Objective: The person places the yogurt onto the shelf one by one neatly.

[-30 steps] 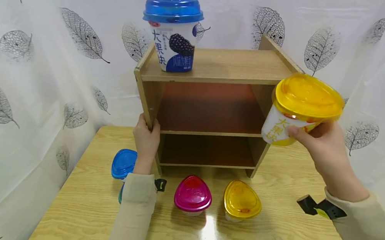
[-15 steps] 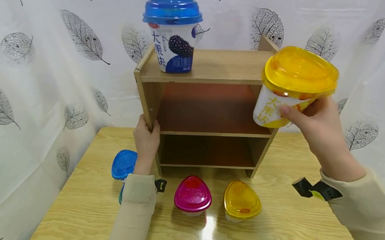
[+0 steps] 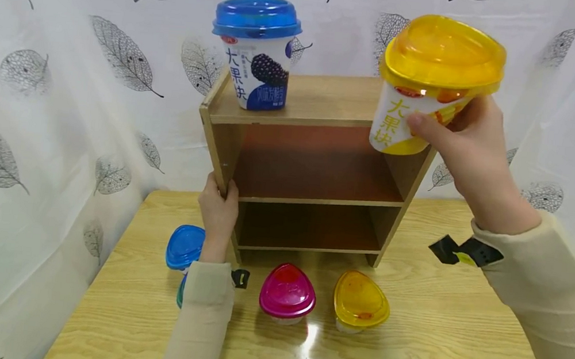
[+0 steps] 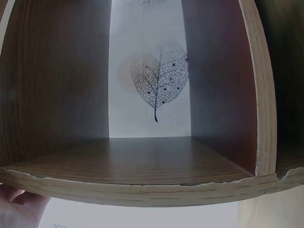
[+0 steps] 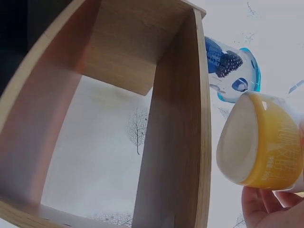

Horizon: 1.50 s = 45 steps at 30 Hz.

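Observation:
My right hand [image 3: 470, 142] grips a yellow-lidded yogurt cup [image 3: 402, 118], thumb across its front, in front of the right end of the top shelf. In the right wrist view the underside of this yogurt cup [image 5: 240, 142] shows beside the top board. My left hand [image 3: 218, 210] holds the left side panel of the wooden shelf unit [image 3: 319, 122] at mid height; only a few of its fingers [image 4: 21, 209] show in the left wrist view. A blue-lidded yogurt cup [image 3: 263, 76] with a blackberry picture stands upright on the top board's left end.
On the table [image 3: 434, 332] stand a magenta-lidded cup [image 3: 288, 292] and another yellow-lidded cup [image 3: 361, 299]. A blue-lidded cup [image 3: 184, 247] and a green-edged lid [image 3: 181, 292] lie partly behind the left arm. A leaf-patterned curtain [image 3: 64, 123] hangs around the table.
My right hand has risen and moved left with the yellow-lidded yogurt cup, from beside the shelf unit's right side up to above its top board's level. The left hand has stayed put.

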Each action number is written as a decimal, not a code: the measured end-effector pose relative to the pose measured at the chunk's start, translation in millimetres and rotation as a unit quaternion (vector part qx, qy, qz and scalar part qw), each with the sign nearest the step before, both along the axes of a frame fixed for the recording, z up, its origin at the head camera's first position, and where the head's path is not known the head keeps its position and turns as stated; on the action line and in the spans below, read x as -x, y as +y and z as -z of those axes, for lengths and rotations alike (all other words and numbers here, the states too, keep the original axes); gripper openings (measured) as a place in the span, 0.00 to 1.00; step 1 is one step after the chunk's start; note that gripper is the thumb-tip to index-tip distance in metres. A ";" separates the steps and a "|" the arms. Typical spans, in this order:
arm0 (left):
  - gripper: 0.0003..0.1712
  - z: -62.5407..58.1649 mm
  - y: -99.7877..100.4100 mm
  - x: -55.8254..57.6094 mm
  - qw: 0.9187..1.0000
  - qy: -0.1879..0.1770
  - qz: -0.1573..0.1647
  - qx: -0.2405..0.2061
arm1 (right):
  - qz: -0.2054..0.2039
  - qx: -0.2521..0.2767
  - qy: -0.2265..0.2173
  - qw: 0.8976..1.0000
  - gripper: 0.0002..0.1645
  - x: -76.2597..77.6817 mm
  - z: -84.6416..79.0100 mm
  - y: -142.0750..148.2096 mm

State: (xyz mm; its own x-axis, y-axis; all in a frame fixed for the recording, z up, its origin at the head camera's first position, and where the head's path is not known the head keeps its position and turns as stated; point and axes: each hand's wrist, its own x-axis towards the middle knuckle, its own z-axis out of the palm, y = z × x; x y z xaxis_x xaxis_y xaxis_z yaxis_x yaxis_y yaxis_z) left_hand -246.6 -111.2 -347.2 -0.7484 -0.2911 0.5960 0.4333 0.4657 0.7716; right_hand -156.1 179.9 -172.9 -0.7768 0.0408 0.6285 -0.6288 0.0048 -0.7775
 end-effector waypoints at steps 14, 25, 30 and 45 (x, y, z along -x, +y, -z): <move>0.14 4.3 -0.7 0.1 1.000 0.003 0.000 0.001 | 0.113 -0.067 -0.060 0.990 0.30 27.8 -21.4 -4.5; 0.14 5.9 1.4 -2.1 1.000 0.000 0.009 -0.008 | 0.179 -0.133 -0.103 0.969 0.32 51.3 -21.5 -2.1; 0.15 5.0 1.9 -2.5 1.000 0.000 0.009 -0.008 | 0.169 -0.134 -0.104 0.971 0.34 55.0 -21.3 -3.3; 0.14 0.9 0.9 -2.0 1.000 0.021 0.006 -0.005 | 0.193 -0.183 -0.161 0.950 0.40 66.4 -28.0 -5.0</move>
State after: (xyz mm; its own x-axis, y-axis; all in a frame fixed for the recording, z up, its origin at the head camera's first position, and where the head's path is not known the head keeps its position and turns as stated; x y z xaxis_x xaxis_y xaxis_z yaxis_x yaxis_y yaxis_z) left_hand -244.6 -110.3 -348.0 -0.7264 -0.2883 0.6239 0.4714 0.4517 0.7575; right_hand -222.5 175.0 -144.9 -0.9030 0.1868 0.3869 -0.2537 0.4950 -0.8310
